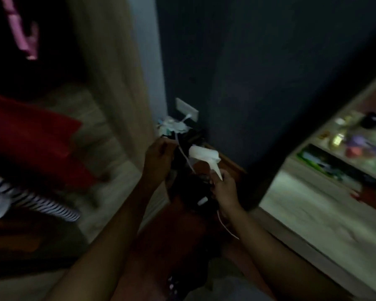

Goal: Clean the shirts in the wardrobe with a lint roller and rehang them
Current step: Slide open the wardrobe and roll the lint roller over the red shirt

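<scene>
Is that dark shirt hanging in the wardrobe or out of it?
Out. The left hand grips the dark shirt in front of the wall, beside the wardrobe; the right hand holds the lint roller.

Left grip [159, 157], right grip [224, 189], both curled

L forearm [117, 224] & R forearm [269, 242] are showing bare all the way from the frame's btm edge to the wrists, w/ the left grip [159, 158] & right grip [224, 191] showing bare too. Dim light & motion blur are smearing everything, so fine detail on fingers/wrists isn't reading. Whether the dark, pink-dotted patch [174, 283] at btm centre is being worn, can't tell.
</scene>
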The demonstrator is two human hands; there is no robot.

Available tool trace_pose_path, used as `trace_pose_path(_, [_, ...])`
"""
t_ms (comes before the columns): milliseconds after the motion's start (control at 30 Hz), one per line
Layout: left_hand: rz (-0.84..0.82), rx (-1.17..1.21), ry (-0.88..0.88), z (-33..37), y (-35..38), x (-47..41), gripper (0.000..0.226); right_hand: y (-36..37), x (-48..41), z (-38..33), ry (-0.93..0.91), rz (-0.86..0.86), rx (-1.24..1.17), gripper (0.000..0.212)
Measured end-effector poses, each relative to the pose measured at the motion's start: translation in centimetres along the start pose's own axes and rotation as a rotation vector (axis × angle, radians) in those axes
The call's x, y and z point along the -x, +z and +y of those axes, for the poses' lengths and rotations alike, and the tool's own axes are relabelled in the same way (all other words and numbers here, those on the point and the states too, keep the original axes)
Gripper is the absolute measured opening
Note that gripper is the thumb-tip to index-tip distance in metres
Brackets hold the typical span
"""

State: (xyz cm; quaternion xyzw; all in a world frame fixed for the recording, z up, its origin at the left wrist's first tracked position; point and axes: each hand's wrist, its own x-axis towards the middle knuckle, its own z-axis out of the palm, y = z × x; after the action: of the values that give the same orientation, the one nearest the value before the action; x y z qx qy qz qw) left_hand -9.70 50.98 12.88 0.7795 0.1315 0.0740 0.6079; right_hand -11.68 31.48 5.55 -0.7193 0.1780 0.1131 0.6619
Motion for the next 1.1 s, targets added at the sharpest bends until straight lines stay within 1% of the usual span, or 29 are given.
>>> trace_pose_path(133, [-0.28,-0.147,0.04,0.2,11.4,0.7,0.012,-9.7,-1.2,2.3,0.028,0.317,-0.095,0.019])
trace_pose_path(200, [-0.396,-0.221,0.079,-0.5,17.0,1.5,0.018,-14.0,-2.0,4.2,0.087,0.422,-0.134,0.024])
trace_pose_path(300, [-0.566,-0.318,0.1,-1.0,25.0,2.7,0.017,-20.1,-3.6,7.6,0.176,0.545,-0.164,0.037])
trace_pose_path(367, [-0.64,-0.402,0.158,-1.2,30.2,3.4,0.016,-23.8,-4.9,10.2,0.224,0.613,-0.18,0.035])
trace_pose_path(433, [-0.716,-0.474,0.174,-2.3,35.1,3.8,0.019,-27.2,-6.3,13.0,0.264,0.664,-0.205,0.03])
trace_pose_path(467, [-0.75,-0.51,0.193,-3.0,37.4,4.1,0.022,-28.4,-6.3,12.9,0.279,0.696,-0.207,0.03])
trace_pose_path(533, [-0.8,-0.627,0.282,-5.0,41.3,4.7,0.035,-30.6,-6.3,12.1,0.283,0.746,-0.193,0.029])
trace_pose_path(567, [-0.814,-0.708,0.347,-5.9,43.0,5.0,0.04,-31.6,-6.5,12.0,0.272,0.768,-0.188,0.026])
trace_pose_path(633, [-0.834,-0.822,0.437,-7.4,45.7,5.2,0.041,-33.5,-7.1,12.4,0.273,0.792,-0.186,0.019])
trace_pose_path(700, [-0.853,-0.894,0.479,-8.1,48.1,5.1,0.043,-35.1,-7.9,13.2,0.279,0.802,-0.167,0.02])
trace_pose_path(800, [-0.925,-1.049,0.474,-9.8,51.0,4.1,0.053,-36.5,-9.0,14.6,0.282,0.797,-0.127,0.026])
trace_pose_path(900, [-0.987,-1.211,0.464,-10.3,52.8,3.2,0.063,-37.5,-9.9,14.9,0.264,0.787,-0.128,0.026])
trace_pose_path(1000, [-0.972,-1.256,0.486,-10.6,53.5,2.6,0.064,-38.4,-10.9,14.7,0.305,0.741,-0.117,0.021])
trace_pose_path(1100, [-0.968,-1.246,0.475,-11.1,53.7,2.3,0.071,-39.1,-11.9,14.9,0.309,0.735,-0.032,0.015])
